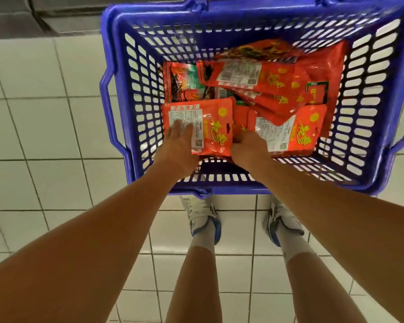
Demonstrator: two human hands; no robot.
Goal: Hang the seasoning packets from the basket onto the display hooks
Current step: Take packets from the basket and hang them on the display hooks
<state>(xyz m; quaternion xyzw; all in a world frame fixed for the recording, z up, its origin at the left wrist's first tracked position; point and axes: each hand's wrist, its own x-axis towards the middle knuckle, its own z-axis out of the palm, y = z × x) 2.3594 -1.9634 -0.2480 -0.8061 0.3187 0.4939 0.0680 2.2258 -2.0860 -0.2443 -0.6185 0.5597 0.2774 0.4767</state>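
Observation:
A blue plastic basket [117, 94] stands on the tiled floor and holds several red seasoning packets. My left hand [179, 149] lies flat, fingers straight, on the near left packet [217, 127]. My right hand [247, 148] reaches in beside it with its fingers curled down between that packet and the near right packet [299, 131]; the fingertips are hidden, so what they hold is unclear. More packets [261, 80] are piled at the back of the basket. No display hooks are in view.
White floor tiles [44, 136] surround the basket. A dark base of a shelf unit [56, 15] runs along the top left. My two feet in white and blue shoes [203, 220] stand just behind the basket's near rim.

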